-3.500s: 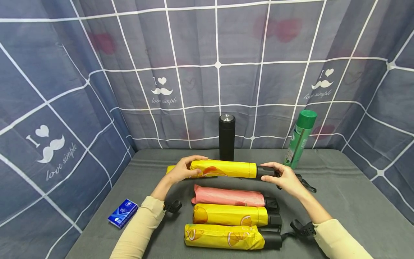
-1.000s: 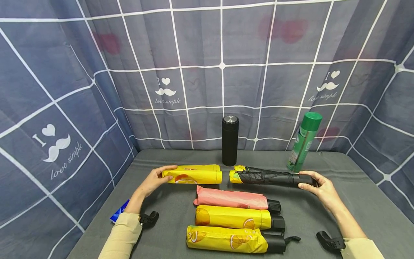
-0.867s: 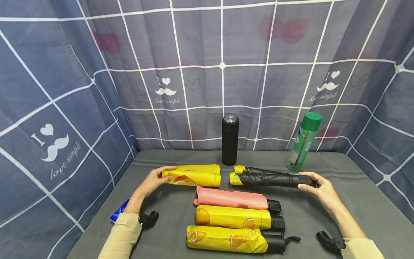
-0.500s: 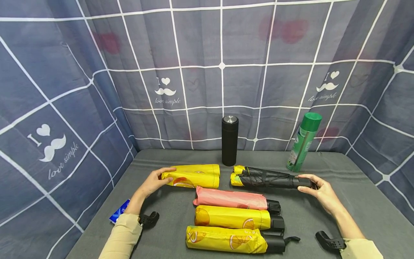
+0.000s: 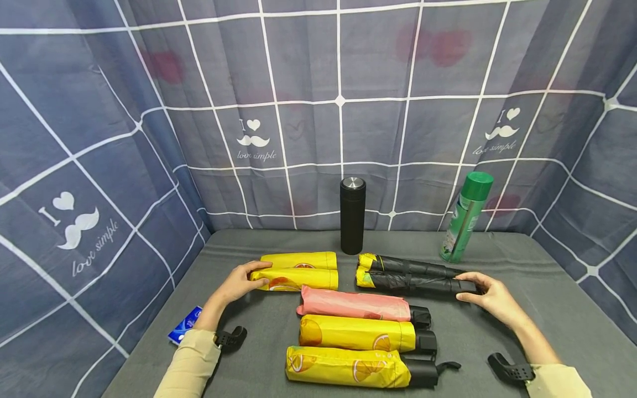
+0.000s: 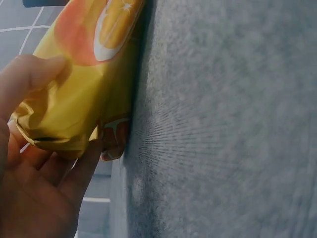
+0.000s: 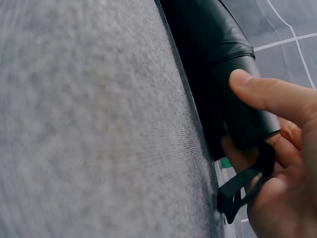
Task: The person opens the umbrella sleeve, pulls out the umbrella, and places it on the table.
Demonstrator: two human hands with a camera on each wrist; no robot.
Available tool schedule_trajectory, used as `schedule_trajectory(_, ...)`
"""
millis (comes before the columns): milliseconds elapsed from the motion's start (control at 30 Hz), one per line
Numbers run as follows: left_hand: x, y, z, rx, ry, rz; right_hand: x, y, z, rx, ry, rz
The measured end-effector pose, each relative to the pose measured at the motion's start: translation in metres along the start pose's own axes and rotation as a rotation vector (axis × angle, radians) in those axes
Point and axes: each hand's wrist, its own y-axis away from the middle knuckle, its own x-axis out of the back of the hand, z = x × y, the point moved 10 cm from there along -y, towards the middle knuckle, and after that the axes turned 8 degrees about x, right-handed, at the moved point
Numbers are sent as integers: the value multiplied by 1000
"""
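My left hand (image 5: 240, 282) pinches the closed end of a yellow fruit-print umbrella sleeve (image 6: 74, 94), thumb on top and fingers beneath. A second yellow sleeve (image 5: 298, 259) lies just behind it. With its thumb over and fingers under, my right hand (image 5: 490, 296) grips the handle of a folded black umbrella (image 7: 247, 111). A strap loop (image 7: 240, 186) hangs at that handle's end. Alongside lies another folded black umbrella (image 5: 403, 264), and both show yellow at their left tips. A gap separates the sleeves from the umbrellas.
A pink sleeved umbrella (image 5: 353, 303) and two yellow sleeved ones, the middle (image 5: 358, 333) and the front (image 5: 343, 365), lie nearer. Behind stand a black flask (image 5: 352, 221) and a green spray can (image 5: 465, 221). A blue tissue pack (image 5: 184, 326) is beside my left forearm.
Earlier both hands held one sleeved yellow umbrella; its sleeve and the black umbrella are now apart. Over the last second both came nearer me, showing more of the sleeve and umbrella behind.
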Motion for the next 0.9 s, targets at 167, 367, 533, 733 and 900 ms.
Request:
schedule_trajectory(167,-6,-5,-12,-21,-2,-37,-1,-2,-3,60,109,11)
schedule_trajectory(367,1,-4,0,-43,-32,25,-1,-3,-6,83,148,14)
schedule_trajectory(533,-4,2,51,-100,-7,-24,1,-2,-8,69,220,14)
schedule_trajectory(733,-33,-1,85,-222,40,-141,3,-2,-22,153,289,39)
schedule_trajectory(900,-75,-4,83,-293,5,-286,3,0,-29,187,297,55)
